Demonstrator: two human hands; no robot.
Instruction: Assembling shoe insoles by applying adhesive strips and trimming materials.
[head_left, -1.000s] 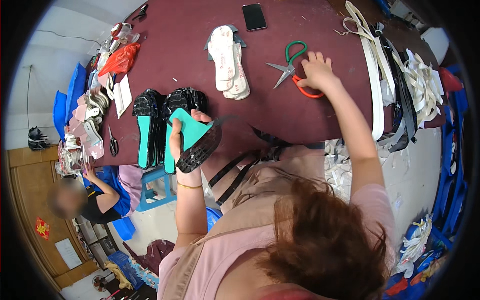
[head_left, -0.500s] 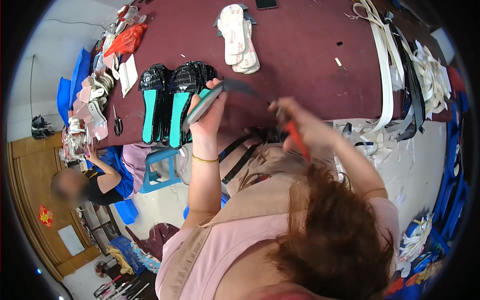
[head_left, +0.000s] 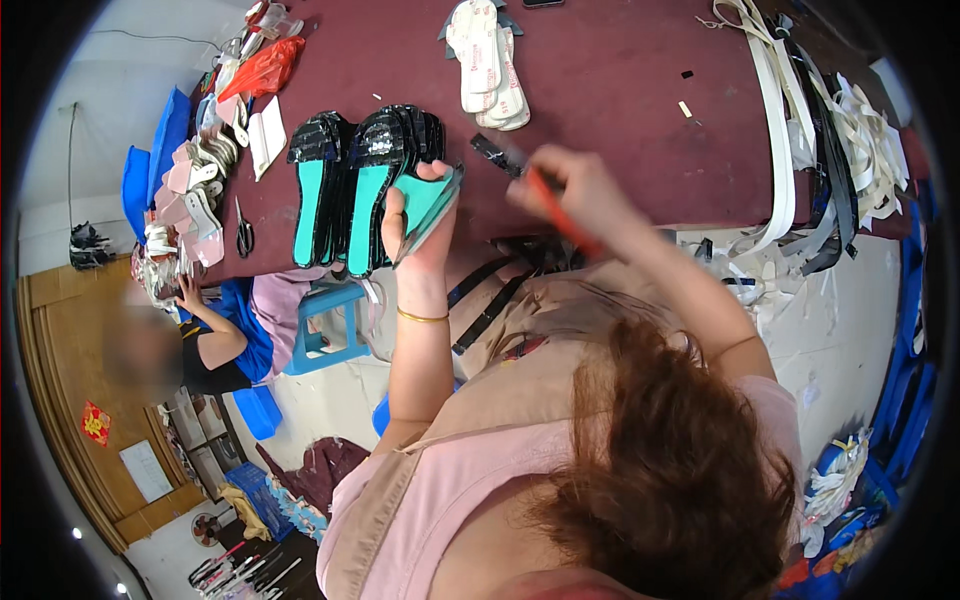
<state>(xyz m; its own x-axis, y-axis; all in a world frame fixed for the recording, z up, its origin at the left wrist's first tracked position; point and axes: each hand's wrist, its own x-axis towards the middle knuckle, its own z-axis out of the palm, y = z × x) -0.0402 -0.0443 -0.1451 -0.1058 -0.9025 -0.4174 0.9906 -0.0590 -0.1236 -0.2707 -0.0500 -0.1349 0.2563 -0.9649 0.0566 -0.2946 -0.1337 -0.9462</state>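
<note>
My left hand point(head_left: 420, 235) holds a teal shoe insole point(head_left: 428, 205) with a dark edge, thumb on its near side and fingers at its far side. My right hand point(head_left: 575, 190) is closed around a red-handled tool point(head_left: 562, 215); motion blur hides its exact kind. At the front of that hand a short black piece point(head_left: 490, 152) shows above the table, and I cannot tell whether it is part of the tool. Just left of my left hand lie several black slippers point(head_left: 372, 180) with teal footbeds, side by side and overlapping.
White printed insoles point(head_left: 480, 60) lie stacked on the dark red table point(head_left: 610, 80). Black-handled scissors point(head_left: 244, 235) and pink-and-white shoe parts point(head_left: 200, 190) are at the left. White and black straps point(head_left: 780, 130) hang over the right edge. Another person sits at left by a blue stool point(head_left: 325, 325).
The teal insole has turned its face into view. The dark strap that stretched from it toward my right hand no longer shows. My right hand has shifted slightly left and up.
</note>
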